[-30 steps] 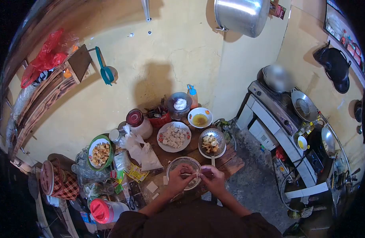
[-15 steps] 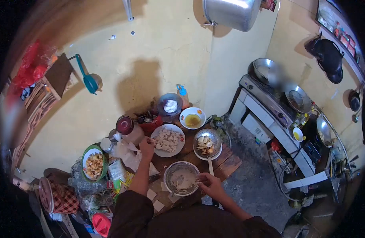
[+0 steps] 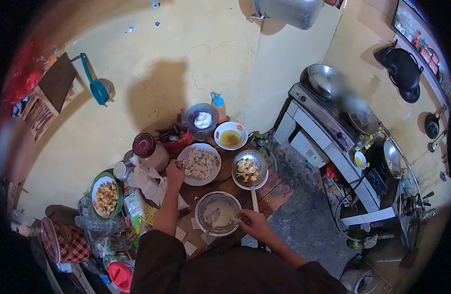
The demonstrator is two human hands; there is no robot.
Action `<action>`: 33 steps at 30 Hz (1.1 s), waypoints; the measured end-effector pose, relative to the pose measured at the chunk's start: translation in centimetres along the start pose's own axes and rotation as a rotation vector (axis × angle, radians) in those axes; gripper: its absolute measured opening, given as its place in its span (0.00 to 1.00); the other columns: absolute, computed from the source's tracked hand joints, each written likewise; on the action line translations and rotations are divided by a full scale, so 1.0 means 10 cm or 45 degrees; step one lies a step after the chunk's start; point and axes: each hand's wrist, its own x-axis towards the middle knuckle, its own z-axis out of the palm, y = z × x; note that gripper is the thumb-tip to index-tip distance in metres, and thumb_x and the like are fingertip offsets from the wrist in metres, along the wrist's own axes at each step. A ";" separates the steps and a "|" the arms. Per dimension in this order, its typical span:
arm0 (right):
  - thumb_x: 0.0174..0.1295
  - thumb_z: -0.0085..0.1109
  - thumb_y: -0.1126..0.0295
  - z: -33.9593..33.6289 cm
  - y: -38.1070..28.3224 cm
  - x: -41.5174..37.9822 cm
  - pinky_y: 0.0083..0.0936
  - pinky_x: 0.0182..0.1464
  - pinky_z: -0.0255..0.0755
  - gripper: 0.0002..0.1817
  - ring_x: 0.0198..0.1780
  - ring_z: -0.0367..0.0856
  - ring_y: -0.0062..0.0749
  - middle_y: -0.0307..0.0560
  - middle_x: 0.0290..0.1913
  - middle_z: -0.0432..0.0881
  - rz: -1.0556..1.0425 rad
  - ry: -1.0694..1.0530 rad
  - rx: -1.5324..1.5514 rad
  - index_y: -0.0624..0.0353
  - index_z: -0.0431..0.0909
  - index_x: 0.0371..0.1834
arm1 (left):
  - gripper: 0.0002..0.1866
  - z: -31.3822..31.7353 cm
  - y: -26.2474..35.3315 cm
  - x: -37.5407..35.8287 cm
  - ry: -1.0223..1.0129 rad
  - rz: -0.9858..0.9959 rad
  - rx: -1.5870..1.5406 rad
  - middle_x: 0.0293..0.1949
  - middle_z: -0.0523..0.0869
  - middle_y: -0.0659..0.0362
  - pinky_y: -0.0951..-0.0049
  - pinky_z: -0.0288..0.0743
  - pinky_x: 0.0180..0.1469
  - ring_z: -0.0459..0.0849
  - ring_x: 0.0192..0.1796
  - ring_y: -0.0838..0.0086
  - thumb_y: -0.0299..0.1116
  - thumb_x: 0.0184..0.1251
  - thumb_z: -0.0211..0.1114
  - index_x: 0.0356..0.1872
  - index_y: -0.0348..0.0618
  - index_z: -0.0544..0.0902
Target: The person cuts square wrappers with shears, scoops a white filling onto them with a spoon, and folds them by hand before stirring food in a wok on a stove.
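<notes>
Reaching over the wooden counter [image 3: 278,194], the two hands are being held apart from each other. The left hand [image 3: 175,172] is being held at the left edge of the plate [image 3: 203,183], on which pale cut pieces [image 3: 198,163] are being carried. The right hand [image 3: 251,222] is being held with bent fingers at the right rim of the mixing bowl [image 3: 198,218], where a pale mixture [image 3: 220,212] is being contained. Whether anything is being gripped by either hand cannot be told. Beyond the right hand, fried pieces [image 3: 247,169] are being held in a perforated ladle [image 3: 256,159], which is being supported by a white dish [image 3: 265,178]. On the far side, yellowish liquid [image 3: 230,138] is being held in a small bowl [image 3: 241,131]. Flat pale squares [image 3: 189,248] are being supported by the counter, near and left of the mixing bowl. Farther left, browned pieces [image 3: 106,197] are being held in a green-rimmed bowl [image 3: 119,198].
</notes>
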 end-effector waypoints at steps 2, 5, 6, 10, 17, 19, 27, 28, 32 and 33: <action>0.51 0.59 0.74 0.10 0.02 0.08 0.31 0.40 0.75 0.17 0.38 0.80 0.37 0.50 0.40 0.79 -0.126 -0.031 -0.141 0.61 0.74 0.46 | 0.10 -0.27 0.13 -0.13 -0.143 -0.023 -0.145 0.20 0.79 0.53 0.67 0.73 0.32 0.80 0.26 0.64 0.26 0.43 0.66 0.30 0.38 0.77; 0.48 0.58 0.75 0.29 -0.02 0.27 0.36 0.45 0.72 0.18 0.42 0.78 0.44 0.52 0.40 0.78 -0.299 -0.166 -0.353 0.59 0.75 0.45 | 0.12 -0.78 0.21 -0.50 -0.389 -0.052 -0.171 0.20 0.79 0.55 0.70 0.73 0.31 0.80 0.25 0.68 0.26 0.41 0.67 0.30 0.39 0.78; 0.47 0.57 0.75 0.38 -0.01 0.30 0.38 0.47 0.70 0.18 0.45 0.76 0.46 0.52 0.40 0.78 -0.342 -0.267 -0.428 0.59 0.75 0.45 | 0.13 -0.98 0.26 -0.62 -0.536 -0.114 -0.172 0.21 0.81 0.56 0.70 0.74 0.31 0.81 0.26 0.69 0.26 0.39 0.68 0.30 0.39 0.78; 0.45 0.55 0.75 0.85 0.34 0.51 0.39 0.47 0.70 0.17 0.44 0.75 0.47 0.52 0.40 0.77 -0.732 -0.327 -0.676 0.58 0.76 0.43 | 0.12 -1.34 0.08 -1.25 -0.659 -0.218 -0.073 0.21 0.82 0.56 0.70 0.74 0.31 0.82 0.27 0.70 0.28 0.39 0.68 0.30 0.39 0.79; 0.46 0.55 0.73 1.06 0.38 0.60 0.40 0.42 0.71 0.11 0.41 0.75 0.49 0.51 0.36 0.77 -0.852 -0.453 -0.756 0.58 0.76 0.35 | 0.16 -1.31 -0.05 -2.17 -0.638 -0.474 0.094 0.27 0.83 0.50 0.60 0.74 0.40 0.82 0.34 0.57 0.28 0.42 0.66 0.38 0.40 0.79; 0.46 0.54 0.72 1.02 0.34 0.62 0.41 0.40 0.72 0.10 0.40 0.75 0.50 0.51 0.35 0.77 -0.905 -0.467 -0.766 0.58 0.76 0.35 | 0.20 -1.18 0.06 -2.27 -0.409 -0.176 0.117 0.36 0.81 0.48 0.59 0.72 0.45 0.80 0.41 0.56 0.29 0.42 0.66 0.42 0.40 0.77; 0.58 0.53 0.72 0.62 0.33 0.64 0.34 0.34 0.74 0.08 0.30 0.80 0.44 0.55 0.29 0.79 -0.579 -0.102 -0.365 0.65 0.75 0.36 | 0.23 -0.79 0.08 -2.27 -0.479 0.028 0.322 0.48 0.74 0.49 0.59 0.69 0.52 0.71 0.54 0.55 0.33 0.43 0.67 0.45 0.38 0.74; 0.58 0.53 0.72 0.57 0.30 0.62 0.34 0.34 0.74 0.08 0.30 0.80 0.44 0.55 0.29 0.79 -0.578 -0.097 -0.369 0.65 0.75 0.36 | 0.23 -0.79 0.08 -2.27 -0.486 -0.043 0.342 0.49 0.73 0.49 0.58 0.69 0.52 0.69 0.55 0.54 0.34 0.44 0.67 0.44 0.37 0.75; 0.62 0.49 0.74 0.41 0.16 0.49 0.25 0.32 0.76 0.07 0.30 0.82 0.31 0.51 0.28 0.80 -0.377 -0.054 0.052 0.68 0.74 0.33 | 0.22 -0.95 -0.09 -2.41 -0.268 -0.106 0.627 0.48 0.73 0.47 0.55 0.69 0.51 0.70 0.55 0.54 0.35 0.45 0.67 0.43 0.36 0.75; 0.64 0.46 0.73 0.39 0.11 0.47 0.24 0.32 0.76 0.09 0.30 0.82 0.28 0.49 0.28 0.80 -0.343 -0.011 0.208 0.68 0.74 0.32 | 0.22 -1.07 -0.09 -2.43 -0.386 -0.257 0.664 0.47 0.73 0.47 0.54 0.69 0.51 0.70 0.54 0.53 0.34 0.45 0.67 0.43 0.36 0.75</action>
